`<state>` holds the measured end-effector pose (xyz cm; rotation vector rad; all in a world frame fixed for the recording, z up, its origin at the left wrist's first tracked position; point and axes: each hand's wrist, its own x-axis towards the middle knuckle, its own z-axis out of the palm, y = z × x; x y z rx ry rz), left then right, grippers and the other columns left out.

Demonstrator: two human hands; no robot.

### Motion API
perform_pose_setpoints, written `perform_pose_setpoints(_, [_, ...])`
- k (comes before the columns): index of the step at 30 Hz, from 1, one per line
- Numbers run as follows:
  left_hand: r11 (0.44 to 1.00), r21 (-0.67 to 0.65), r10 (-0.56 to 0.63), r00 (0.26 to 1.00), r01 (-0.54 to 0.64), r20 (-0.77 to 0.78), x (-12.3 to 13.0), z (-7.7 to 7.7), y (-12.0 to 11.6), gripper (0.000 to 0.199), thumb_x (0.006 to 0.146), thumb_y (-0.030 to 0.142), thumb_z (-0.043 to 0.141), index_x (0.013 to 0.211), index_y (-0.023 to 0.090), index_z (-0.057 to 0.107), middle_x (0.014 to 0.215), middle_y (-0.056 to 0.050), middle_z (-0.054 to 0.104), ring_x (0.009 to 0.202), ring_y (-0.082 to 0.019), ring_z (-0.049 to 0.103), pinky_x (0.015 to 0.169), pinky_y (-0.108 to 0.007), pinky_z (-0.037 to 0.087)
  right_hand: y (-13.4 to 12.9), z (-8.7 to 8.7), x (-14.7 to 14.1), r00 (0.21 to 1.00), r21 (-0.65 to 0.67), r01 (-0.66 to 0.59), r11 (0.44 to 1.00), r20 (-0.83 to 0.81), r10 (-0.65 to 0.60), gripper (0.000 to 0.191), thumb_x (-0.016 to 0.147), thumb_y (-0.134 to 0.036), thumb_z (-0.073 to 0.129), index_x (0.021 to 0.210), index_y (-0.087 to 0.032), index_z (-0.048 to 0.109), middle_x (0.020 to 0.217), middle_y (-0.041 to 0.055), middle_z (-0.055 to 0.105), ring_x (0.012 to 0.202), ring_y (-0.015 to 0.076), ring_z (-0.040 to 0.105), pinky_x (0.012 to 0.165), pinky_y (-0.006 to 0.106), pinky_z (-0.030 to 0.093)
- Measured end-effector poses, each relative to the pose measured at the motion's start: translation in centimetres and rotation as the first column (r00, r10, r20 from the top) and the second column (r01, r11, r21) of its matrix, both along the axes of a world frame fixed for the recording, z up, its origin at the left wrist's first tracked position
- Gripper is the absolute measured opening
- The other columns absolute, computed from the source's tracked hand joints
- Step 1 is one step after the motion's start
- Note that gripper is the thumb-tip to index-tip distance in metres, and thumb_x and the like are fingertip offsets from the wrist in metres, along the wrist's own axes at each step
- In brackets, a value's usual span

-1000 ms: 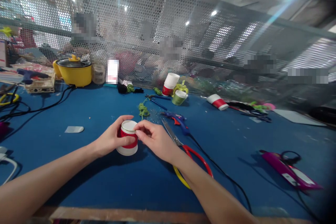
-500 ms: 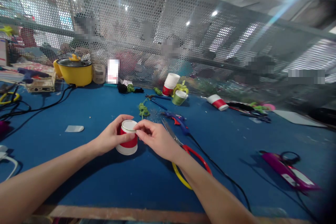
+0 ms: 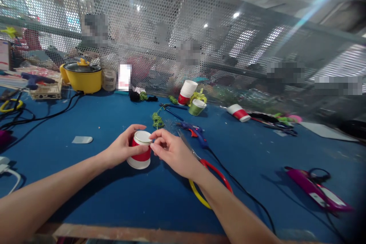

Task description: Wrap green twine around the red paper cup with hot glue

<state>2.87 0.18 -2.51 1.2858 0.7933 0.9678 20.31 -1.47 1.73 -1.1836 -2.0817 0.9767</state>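
A white paper cup with a red band point(image 3: 141, 155) stands upside down on the blue table, its round white end on top. My left hand point(image 3: 125, 145) is wrapped round its left side, thumb across the front. My right hand point(image 3: 168, 150) is at the cup's upper right edge, thumb and forefinger nearly together; what they hold, if anything, is too small to tell. Beyond the cup lies a tangle of green yarn point(image 3: 158, 120). Large scissors with red and yellow handles point(image 3: 217, 173) lie partly under my right forearm.
A blue glue gun point(image 3: 196, 132) with a black cable lies right of my right hand. Farther back are stacked cups point(image 3: 188, 92), a green cup point(image 3: 197, 107), a tipped cup point(image 3: 238, 113) and a yellow pot point(image 3: 82, 78). A purple power strip point(image 3: 317, 190) lies at the right.
The fingertips of my right hand have shifted slightly right, from the front of the cup's upper edge to its right side. My left hand keeps its hold. The whole view has shifted a little.
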Motion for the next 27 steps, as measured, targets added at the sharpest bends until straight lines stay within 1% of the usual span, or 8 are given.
perform_pose_setpoints(6, [1.0,0.007,0.002,1.0,-0.002,-0.006,0.06,-0.01,0.03,0.053,0.065,0.025,0.068,0.11,0.02,0.041,0.09,-0.002,0.059,0.081,-0.017,0.057,0.078,-0.032,0.043,0.02,0.18,0.06,1.0,0.01,0.004,1.0,0.022,-0.004,0.012,0.084,-0.023,0.045,0.093,-0.018,0.052,0.06,-0.0044,0.051,0.055,0.0085,0.047,0.052,0.021,0.039])
perform_pose_setpoints(10, [1.0,0.02,-0.003,1.0,0.003,-0.02,-0.03,-0.01,0.07,0.054,0.065,0.026,0.068,0.111,0.02,0.041,0.09,-0.002,0.058,0.082,-0.017,0.056,0.079,-0.032,0.042,0.17,0.1,-0.03,0.999,-0.01,0.025,1.0,0.026,-0.025,0.012,0.083,-0.022,0.046,0.09,-0.017,0.055,0.061,-0.0035,0.051,0.054,0.0081,0.046,0.051,0.021,0.038])
perform_pose_setpoints(14, [0.999,0.05,-0.019,0.999,0.02,-0.028,-0.12,0.0,0.07,0.052,0.067,0.027,0.067,0.111,0.02,0.041,0.092,-0.003,0.058,0.084,-0.018,0.056,0.079,-0.032,0.042,0.29,-0.13,-0.15,0.999,-0.005,0.031,0.999,0.022,-0.031,0.012,0.083,-0.022,0.046,0.087,-0.017,0.056,0.063,-0.0027,0.052,0.056,0.0089,0.048,0.051,0.021,0.038])
perform_pose_setpoints(22, [0.998,0.041,0.049,0.997,-0.047,-0.062,0.1,0.64,-0.4,0.044,0.07,0.032,0.061,0.108,0.019,0.043,0.088,-0.002,0.058,0.083,-0.019,0.055,0.076,-0.031,0.043,0.29,-0.25,-0.45,0.999,0.018,0.035,0.999,0.014,-0.035,0.013,0.082,-0.021,0.045,0.087,-0.018,0.057,0.062,-0.0024,0.053,0.055,0.009,0.047,0.05,0.021,0.037])
perform_pose_setpoints(27, [0.998,0.042,0.053,0.997,-0.05,-0.063,0.16,0.72,-0.39,0.042,0.069,0.031,0.06,0.106,0.019,0.044,0.089,-0.002,0.056,0.084,-0.018,0.053,0.077,-0.03,0.041,0.25,-0.12,-0.58,0.998,0.044,0.056,0.997,0.015,-0.056,0.015,0.082,-0.021,0.046,0.086,-0.017,0.06,0.064,-0.0013,0.055,0.056,0.0094,0.047,0.051,0.021,0.037])
